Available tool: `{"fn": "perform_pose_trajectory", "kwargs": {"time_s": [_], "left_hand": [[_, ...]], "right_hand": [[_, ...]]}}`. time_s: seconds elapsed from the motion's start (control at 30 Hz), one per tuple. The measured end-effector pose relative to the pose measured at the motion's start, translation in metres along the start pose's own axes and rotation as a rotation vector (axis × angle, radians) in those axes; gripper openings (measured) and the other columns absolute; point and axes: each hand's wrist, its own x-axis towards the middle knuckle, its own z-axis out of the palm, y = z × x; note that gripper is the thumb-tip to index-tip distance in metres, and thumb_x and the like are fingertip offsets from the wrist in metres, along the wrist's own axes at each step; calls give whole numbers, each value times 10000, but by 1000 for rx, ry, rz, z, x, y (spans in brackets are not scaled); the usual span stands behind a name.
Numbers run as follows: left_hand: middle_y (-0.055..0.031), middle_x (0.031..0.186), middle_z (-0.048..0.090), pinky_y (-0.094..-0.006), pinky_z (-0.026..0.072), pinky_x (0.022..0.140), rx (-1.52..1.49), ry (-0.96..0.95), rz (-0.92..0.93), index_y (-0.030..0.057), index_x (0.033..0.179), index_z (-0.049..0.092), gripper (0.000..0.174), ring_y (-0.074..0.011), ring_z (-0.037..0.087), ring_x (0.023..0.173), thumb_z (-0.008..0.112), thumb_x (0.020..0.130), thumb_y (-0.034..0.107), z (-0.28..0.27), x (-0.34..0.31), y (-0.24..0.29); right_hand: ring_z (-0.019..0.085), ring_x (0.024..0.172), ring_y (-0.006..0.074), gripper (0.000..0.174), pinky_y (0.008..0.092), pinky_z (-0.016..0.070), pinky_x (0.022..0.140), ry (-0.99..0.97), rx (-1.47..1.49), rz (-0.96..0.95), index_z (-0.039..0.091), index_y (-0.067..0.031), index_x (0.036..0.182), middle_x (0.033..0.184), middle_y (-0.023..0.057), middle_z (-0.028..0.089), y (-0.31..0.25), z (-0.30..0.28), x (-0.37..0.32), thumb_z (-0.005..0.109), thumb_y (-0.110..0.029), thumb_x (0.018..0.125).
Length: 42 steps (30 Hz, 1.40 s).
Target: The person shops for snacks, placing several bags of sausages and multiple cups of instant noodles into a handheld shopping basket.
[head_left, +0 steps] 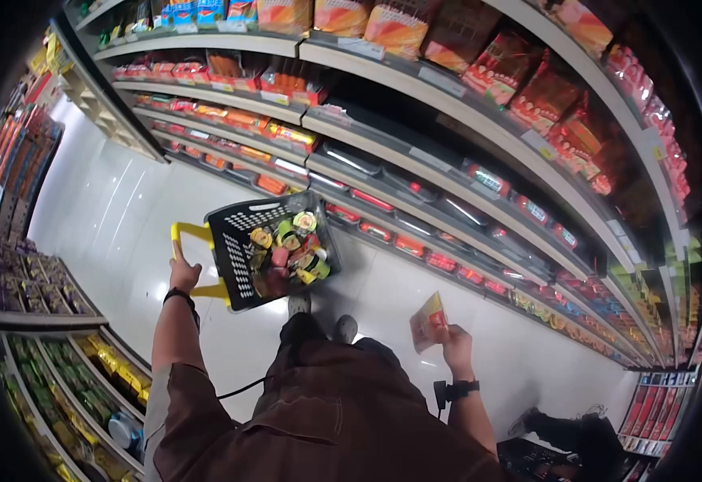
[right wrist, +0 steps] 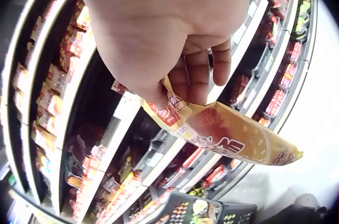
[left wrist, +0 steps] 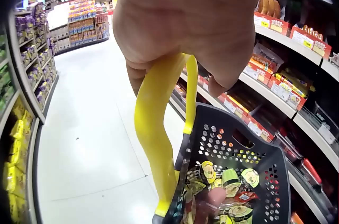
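My left hand (head_left: 183, 273) grips the yellow handle (left wrist: 153, 123) of a black shopping basket (head_left: 230, 233), which hangs tilted in front of my legs. Inside the basket lie several packaged foods, among them small round-lidded cups (left wrist: 231, 177) in green and yellow. Out to the right, my right hand (head_left: 457, 350) pinches a flat food packet (right wrist: 238, 139) at one edge between thumb and fingers. The packet is yellow-gold with red patches and white lettering. It hangs well apart from both the basket and the shelves.
Long supermarket shelves (head_left: 415, 149) stocked with packaged foods run along the front and right. Another shelf with yellow and green packets (head_left: 110, 361) stands at my left. A pale tiled floor (head_left: 118, 201) lies between. A dark bag-like object (head_left: 568, 442) is behind on the right.
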Motion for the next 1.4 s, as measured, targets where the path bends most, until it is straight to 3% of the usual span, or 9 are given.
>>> {"fn": "perform_pose_trajectory", "kwargs": {"time_s": [0.17,0.37,0.53,0.8,0.9,1.07,1.17,1.33,1.4], "left_hand": [[-268,1221,388,-423,453,872,45,-10,56,200,1422,-35,967,-408,512,1041,637,729,148,-10,-12,9],[-150,1159,471,-435,478,771,35,118,146,184,1417,119,793,-374,567,897,555,760,102,-11,-18,1],[-147,1106,491,-398,452,803,-163,182,146,156,1392,240,665,-332,544,926,476,778,55,-13,-21,3],[-181,1099,478,-382,418,871,-408,129,245,112,1392,230,661,-342,500,996,442,770,35,-3,-3,-21],[-185,1102,469,-385,415,876,-451,84,207,106,1388,234,658,-348,496,1004,443,768,33,-7,-1,-22],[-168,1111,474,-372,414,873,-502,54,233,105,1387,235,654,-333,496,1015,435,770,25,-7,-1,-28],[-161,1112,477,-362,410,877,-539,38,238,103,1386,238,653,-321,493,1018,434,769,17,-9,1,-29],[-158,1109,476,-356,406,879,-562,37,253,98,1385,242,658,-313,484,1027,439,765,0,-4,3,-32],[-157,1116,474,-352,409,875,-603,30,243,85,1382,242,656,-301,484,1036,436,763,-9,-1,4,-34]], "right_hand": [[580,633,168,369,292,448,618,-74,-93,66,643,40,787,658,124,615,-9,10,5,563,-310,874],[590,632,184,335,294,445,602,-108,-97,36,636,29,771,660,134,609,-31,54,28,564,-284,869],[580,608,200,318,297,441,586,-174,-166,-75,630,23,763,661,131,599,-84,110,66,572,-273,863],[580,614,204,291,311,443,586,-282,-64,-136,630,20,789,670,134,602,-122,242,120,578,-259,856],[596,648,238,271,331,448,605,-347,-156,-120,634,5,799,709,143,610,-131,297,135,581,-259,838],[587,700,346,267,402,446,619,-414,-241,-281,634,-10,804,740,180,606,-116,370,151,579,-271,802],[600,675,326,274,374,448,613,-412,-283,-148,637,-16,797,697,192,595,-113,390,148,571,-282,801],[593,687,353,268,399,445,616,-403,-314,-72,639,-24,810,704,204,592,-96,407,148,565,-281,792],[574,725,399,296,429,451,650,-351,-292,33,628,-1,797,756,234,583,-84,410,153,560,-289,775]]}}
